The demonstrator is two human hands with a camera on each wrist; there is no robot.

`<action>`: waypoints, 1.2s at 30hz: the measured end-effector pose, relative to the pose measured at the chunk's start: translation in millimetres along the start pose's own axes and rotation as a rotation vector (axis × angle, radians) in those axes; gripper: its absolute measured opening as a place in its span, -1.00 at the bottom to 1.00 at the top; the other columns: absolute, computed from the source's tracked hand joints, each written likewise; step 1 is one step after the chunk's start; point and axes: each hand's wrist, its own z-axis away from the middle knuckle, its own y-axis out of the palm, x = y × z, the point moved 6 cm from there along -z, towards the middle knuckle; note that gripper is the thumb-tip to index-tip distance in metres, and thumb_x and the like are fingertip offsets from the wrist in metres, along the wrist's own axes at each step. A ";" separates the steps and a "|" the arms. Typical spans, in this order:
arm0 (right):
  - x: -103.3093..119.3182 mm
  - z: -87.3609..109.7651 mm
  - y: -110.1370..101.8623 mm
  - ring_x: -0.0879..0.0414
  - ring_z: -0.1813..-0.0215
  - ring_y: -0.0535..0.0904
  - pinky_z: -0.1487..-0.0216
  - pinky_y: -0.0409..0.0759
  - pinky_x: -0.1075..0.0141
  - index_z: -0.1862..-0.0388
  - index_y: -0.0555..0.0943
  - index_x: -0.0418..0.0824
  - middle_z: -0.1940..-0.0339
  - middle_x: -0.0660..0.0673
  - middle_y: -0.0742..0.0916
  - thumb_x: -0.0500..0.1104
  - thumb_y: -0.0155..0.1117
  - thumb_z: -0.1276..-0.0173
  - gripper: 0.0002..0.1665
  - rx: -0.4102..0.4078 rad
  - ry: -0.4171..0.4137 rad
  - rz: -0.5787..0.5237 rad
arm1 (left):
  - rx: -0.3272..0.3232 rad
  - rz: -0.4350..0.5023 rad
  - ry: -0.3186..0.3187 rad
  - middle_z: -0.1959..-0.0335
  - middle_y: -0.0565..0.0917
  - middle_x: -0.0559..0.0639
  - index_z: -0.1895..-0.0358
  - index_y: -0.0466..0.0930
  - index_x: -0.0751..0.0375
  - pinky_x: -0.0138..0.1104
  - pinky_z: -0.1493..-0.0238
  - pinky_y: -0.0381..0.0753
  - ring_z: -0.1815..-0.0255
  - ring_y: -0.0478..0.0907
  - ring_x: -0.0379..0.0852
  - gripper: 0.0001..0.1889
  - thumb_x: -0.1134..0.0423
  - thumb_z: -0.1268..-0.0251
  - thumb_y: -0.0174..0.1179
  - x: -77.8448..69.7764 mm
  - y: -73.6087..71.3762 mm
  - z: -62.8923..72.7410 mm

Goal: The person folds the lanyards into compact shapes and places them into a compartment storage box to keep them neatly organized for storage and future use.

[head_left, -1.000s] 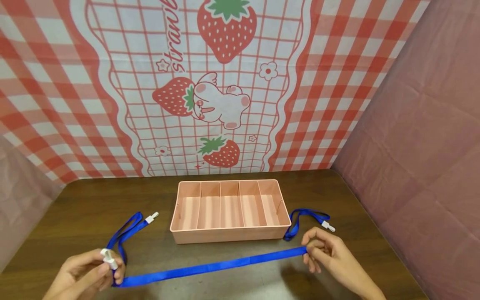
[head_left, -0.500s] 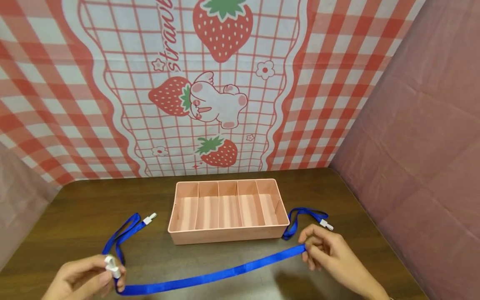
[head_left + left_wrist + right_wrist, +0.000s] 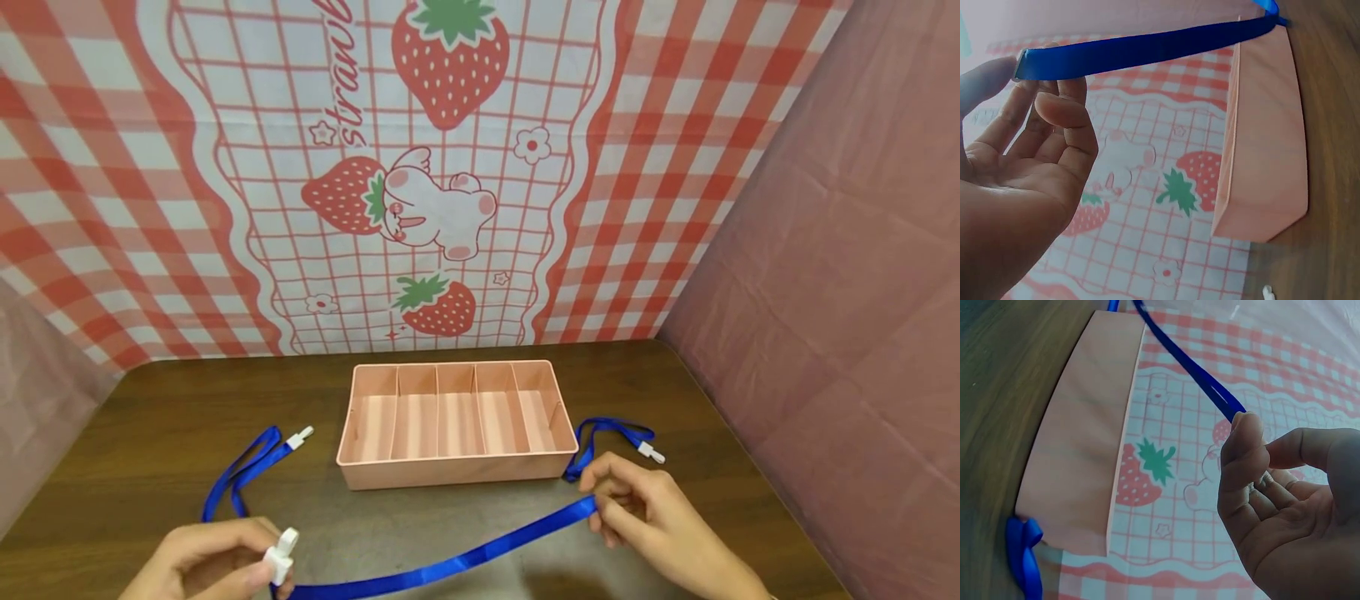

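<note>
Head view: red l.c. lettering [image 3: 347, 79], "straw" + a 6th letter, looks like "b", cut by top edge. Printed on cloth [image 3: 675, 125], on its white grid panel [image 3: 258, 104], upper L of ctr. Slanted script, turned sideways: runs vert., "s" at btm, reads btm to top. Sm. star [image 3: 322, 133] just L of "s".

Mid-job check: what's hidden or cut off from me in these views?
- Head: near end of left lanyard, hidden behind left hand.
- Head: held tip of strap, covered by right hand.
- Right wrist: strap's other end, cut off by top edge.
- Both wrist views: inside of box, hidden by its wall.
</note>
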 end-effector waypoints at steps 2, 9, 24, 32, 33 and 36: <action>2.7 -1.9 2.5 0.19 0.57 0.57 0.63 0.58 0.30 0.05 0.50 -0.26 0.48 -0.01 0.68 -0.61 0.05 -0.37 -0.66 0.010 -0.015 -0.008 | 0.007 -0.014 0.002 0.22 0.61 0.26 -0.01 0.52 0.50 -0.17 0.44 0.60 0.26 0.61 0.05 -0.46 0.96 -0.01 -0.16 1.1 4.8 -4.8; 16.1 -11.4 11.3 0.24 0.55 0.56 0.58 0.58 0.35 0.05 0.50 -0.18 0.48 0.05 0.68 -0.61 0.06 -0.36 -0.61 0.040 -0.030 0.017 | -0.015 -0.130 -0.008 0.31 0.64 0.15 0.03 0.55 0.38 -0.22 0.43 0.59 0.32 0.61 -0.05 -0.47 0.92 0.00 -0.05 6.1 20.8 -19.0; 32.5 -29.0 23.4 0.26 0.53 0.57 0.47 0.59 0.37 0.02 0.48 -0.12 0.47 0.08 0.70 -0.57 0.08 -0.38 -0.60 0.095 -0.050 0.017 | -0.016 -0.290 -0.086 0.37 0.65 -0.01 0.10 0.60 0.14 -0.38 0.41 0.61 0.42 0.55 -0.23 -0.58 0.74 -0.16 0.11 16.8 49.0 -57.2; 40.8 -47.4 30.1 0.26 0.50 0.60 0.46 0.63 0.33 0.00 0.50 -0.14 0.43 0.02 0.71 -0.53 0.05 -0.41 -0.64 0.135 -0.039 -0.017 | -0.094 -0.438 -0.200 0.37 0.65 -0.19 0.18 0.65 -0.05 -0.43 0.45 0.51 0.41 0.51 -0.31 -0.70 0.52 -0.30 0.20 26.3 58.9 -77.1; 43.9 -51.3 31.7 0.27 0.50 0.60 0.47 0.63 0.34 0.00 0.50 -0.15 0.43 0.00 0.71 -0.54 0.06 -0.39 -0.63 0.139 -0.064 -0.013 | -0.098 -0.452 -0.191 0.35 0.66 -0.20 0.19 0.65 -0.07 -0.44 0.44 0.50 0.40 0.51 -0.32 -0.71 0.51 -0.30 0.22 26.8 61.1 -80.9; 53.5 -61.3 37.4 0.28 0.48 0.61 0.48 0.64 0.36 -0.01 0.49 -0.18 0.43 -0.05 0.71 -0.54 0.06 -0.37 -0.63 0.155 -0.106 -0.013 | -0.094 -0.470 -0.131 0.23 0.69 -0.16 0.17 0.64 -0.05 -0.46 0.39 0.51 0.34 0.53 -0.32 -0.73 0.49 -0.29 0.25 27.3 68.5 -93.5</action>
